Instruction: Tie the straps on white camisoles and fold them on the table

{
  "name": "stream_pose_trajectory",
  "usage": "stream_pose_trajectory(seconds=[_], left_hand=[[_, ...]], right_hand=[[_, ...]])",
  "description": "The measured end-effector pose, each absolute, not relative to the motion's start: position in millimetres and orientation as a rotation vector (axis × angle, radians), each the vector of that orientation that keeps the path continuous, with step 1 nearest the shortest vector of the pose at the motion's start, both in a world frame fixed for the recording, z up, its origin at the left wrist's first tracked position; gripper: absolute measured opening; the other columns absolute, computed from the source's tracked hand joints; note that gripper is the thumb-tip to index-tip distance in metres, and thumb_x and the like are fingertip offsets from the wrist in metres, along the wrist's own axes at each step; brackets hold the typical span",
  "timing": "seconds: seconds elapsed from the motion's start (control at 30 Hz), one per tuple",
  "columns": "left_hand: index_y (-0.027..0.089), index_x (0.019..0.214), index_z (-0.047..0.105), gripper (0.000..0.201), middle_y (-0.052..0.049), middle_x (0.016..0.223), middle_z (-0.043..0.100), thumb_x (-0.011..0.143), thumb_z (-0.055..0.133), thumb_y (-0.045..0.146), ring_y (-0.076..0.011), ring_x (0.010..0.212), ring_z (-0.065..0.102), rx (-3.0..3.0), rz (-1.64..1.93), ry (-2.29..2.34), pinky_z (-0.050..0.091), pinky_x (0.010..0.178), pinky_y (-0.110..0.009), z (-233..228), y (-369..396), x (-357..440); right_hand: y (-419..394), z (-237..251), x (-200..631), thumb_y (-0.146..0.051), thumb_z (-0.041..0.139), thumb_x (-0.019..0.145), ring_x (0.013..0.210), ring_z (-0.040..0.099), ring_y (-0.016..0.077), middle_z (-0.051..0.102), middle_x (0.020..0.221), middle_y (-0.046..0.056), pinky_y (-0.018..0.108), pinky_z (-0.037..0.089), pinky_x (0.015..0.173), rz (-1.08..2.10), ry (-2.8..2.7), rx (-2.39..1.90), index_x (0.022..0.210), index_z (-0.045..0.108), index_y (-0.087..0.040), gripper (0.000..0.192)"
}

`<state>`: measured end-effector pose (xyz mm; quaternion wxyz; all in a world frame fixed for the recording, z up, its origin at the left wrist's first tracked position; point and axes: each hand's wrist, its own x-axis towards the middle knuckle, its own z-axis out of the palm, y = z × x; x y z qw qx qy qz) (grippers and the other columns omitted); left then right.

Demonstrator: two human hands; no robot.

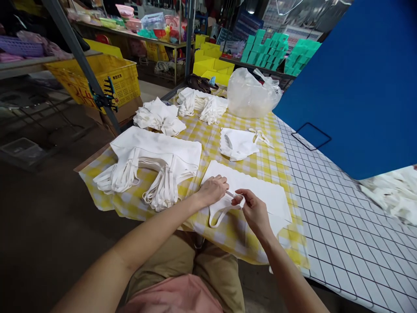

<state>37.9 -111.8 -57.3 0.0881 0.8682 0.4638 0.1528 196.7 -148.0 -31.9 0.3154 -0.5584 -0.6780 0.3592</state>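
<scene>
A white strappy top with a wavy edge lies flat on the yellow checked cloth in front of me. My left hand rests on it, fingers closed at the base of one shoulder strap. My right hand pinches the looped end of that shoulder strap, lifted slightly off the fabric. The other strap hangs in a loop toward my lap. To the left lies a neat stack of white tops, their straps bunched in two bundles. Behind my hands is a crumpled or folded white top.
More white garments and another strapped stack lie farther back, near a clear plastic bag. A blue board leans over the white grid surface at right. A metal post and yellow crate stand left.
</scene>
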Motion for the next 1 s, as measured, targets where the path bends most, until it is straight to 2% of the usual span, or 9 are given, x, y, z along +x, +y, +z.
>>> stream_pose_trajectory(seconds=[0.13,0.3,0.8,1.0], left_hand=[[0.016,0.083,0.065,0.012,-0.004,0.09,0.059,0.08,0.054,0.018,-0.0179,0.091,0.05,2.333,0.597,1.428,0.042,0.08,-0.029,-64,-105,38],[0.015,0.081,0.067,0.014,-0.006,0.089,0.059,0.08,0.055,0.021,-0.0185,0.09,0.049,2.26,0.613,1.45,0.042,0.082,-0.029,-65,-101,39],[0.013,0.081,0.068,0.017,-0.007,0.088,0.058,0.082,0.054,0.023,-0.0186,0.087,0.048,2.275,0.552,1.415,0.042,0.08,-0.028,-56,-100,36],[0.014,0.074,0.065,0.017,-0.005,0.087,0.058,0.08,0.05,0.015,-0.0172,0.086,0.048,2.294,0.524,1.354,0.041,0.079,-0.027,-51,-100,34]], right_hand=[[-129,-35,195,-0.009,0.038,0.069,0.062,0.059,0.0158,0.066,0.068,0.001,0.028,0.042,0.064,0.651,-2.085,-1.548,0.081,0.06,-0.02,0.027],[-112,-40,191,-0.004,0.037,0.068,0.064,0.056,0.0158,0.064,0.073,0.005,0.026,0.039,0.061,0.39,-2.296,-1.505,0.075,0.064,-0.018,0.031],[-102,-38,187,-0.004,0.037,0.076,0.063,0.052,0.0149,0.06,0.076,0.006,0.024,0.034,0.058,0.243,-2.534,-1.535,0.078,0.063,-0.015,0.028],[-98,-39,187,-0.001,0.038,0.073,0.062,0.051,0.0139,0.059,0.075,0.006,0.022,0.034,0.056,0.171,-2.645,-1.429,0.077,0.062,-0.016,0.028]])
